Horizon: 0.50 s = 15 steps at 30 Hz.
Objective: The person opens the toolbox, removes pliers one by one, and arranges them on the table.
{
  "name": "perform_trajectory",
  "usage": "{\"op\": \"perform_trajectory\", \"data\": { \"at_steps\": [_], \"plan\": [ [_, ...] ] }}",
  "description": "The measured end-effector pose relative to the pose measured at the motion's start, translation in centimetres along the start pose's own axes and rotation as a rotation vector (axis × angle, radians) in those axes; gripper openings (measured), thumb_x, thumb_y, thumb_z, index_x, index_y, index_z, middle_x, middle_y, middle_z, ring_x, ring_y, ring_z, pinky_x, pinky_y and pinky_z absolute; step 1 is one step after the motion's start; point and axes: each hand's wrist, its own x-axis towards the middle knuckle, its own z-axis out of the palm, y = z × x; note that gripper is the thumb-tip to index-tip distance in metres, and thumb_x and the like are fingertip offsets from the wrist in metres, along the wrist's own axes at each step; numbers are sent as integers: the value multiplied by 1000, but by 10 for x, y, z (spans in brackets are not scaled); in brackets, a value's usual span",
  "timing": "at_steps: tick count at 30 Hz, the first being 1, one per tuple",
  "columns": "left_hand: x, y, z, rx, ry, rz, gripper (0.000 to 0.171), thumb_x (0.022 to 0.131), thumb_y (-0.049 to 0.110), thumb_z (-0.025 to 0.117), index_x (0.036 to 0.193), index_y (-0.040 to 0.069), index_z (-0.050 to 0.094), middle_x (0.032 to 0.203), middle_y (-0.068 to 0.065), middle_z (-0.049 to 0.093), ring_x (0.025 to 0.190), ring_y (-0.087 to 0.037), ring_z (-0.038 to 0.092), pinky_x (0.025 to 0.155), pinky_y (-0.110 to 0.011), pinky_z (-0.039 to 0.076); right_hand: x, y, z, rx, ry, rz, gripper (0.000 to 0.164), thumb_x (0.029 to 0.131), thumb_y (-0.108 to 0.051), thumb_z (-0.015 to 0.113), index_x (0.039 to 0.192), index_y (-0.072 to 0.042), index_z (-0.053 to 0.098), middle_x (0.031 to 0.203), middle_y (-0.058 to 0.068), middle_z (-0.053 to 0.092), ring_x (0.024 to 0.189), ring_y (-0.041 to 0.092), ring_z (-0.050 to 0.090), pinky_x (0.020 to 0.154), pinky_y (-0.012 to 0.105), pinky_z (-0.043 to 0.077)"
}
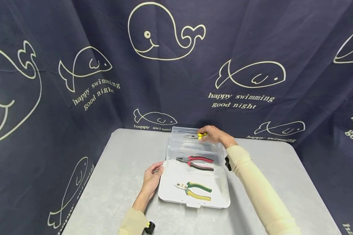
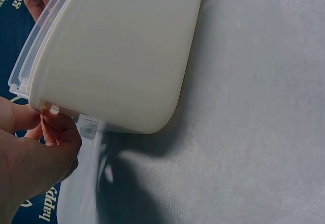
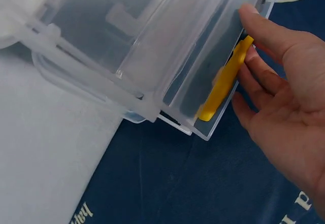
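A white toolbox [image 1: 194, 203] with translucent fold-out trays stands on the table. My left hand [image 1: 152, 178] pinches its left rim near the hinge; in the left wrist view the thumb and fingers [image 2: 63, 132] meet at that corner. At the rearmost tray [image 1: 176, 130], my right hand [image 1: 214, 134] holds yellow-handled pliers [image 1: 202, 135], their grey jaws pointing left. One yellow handle [image 3: 223, 84] shows along the tray wall in the right wrist view. Red-and-black pliers [image 1: 195, 162] lie in the middle tray, and green-and-yellow pliers [image 1: 195, 191] lie in the front white section.
The grey table [image 1: 120, 156] carries the box near its far middle. Behind and beside it hangs a dark blue curtain [image 1: 176, 88] with whale and fish drawings, close to the rear tray.
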Motion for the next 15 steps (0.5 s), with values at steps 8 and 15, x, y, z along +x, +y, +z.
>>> {"op": "perform_trajectory", "data": {
  "at_steps": [8, 15],
  "plan": [
    [1, -3, 3, -5, 10, -3, 26, 100, 5, 64, 125, 1, 70, 105, -8, 64, 95, -15, 59, 78, -21, 50, -1, 7, -1, 95, 36, 12, 42, 93, -8, 77, 131, 4, 66, 126, 19, 66, 117, 36, 59, 102, 51, 48],
    [1, -2, 3, -14, 10, 0, 26, 100, 5, 64, 125, 0, 70, 106, -9, 63, 94, -15, 59, 76, -21, 50, -2, 12, -1, 150, 114, -16, 39, 88, -7, 81, 124, 3, 70, 116, 17, 70, 111, 35, 62, 100, 51, 49]
  ]
}}
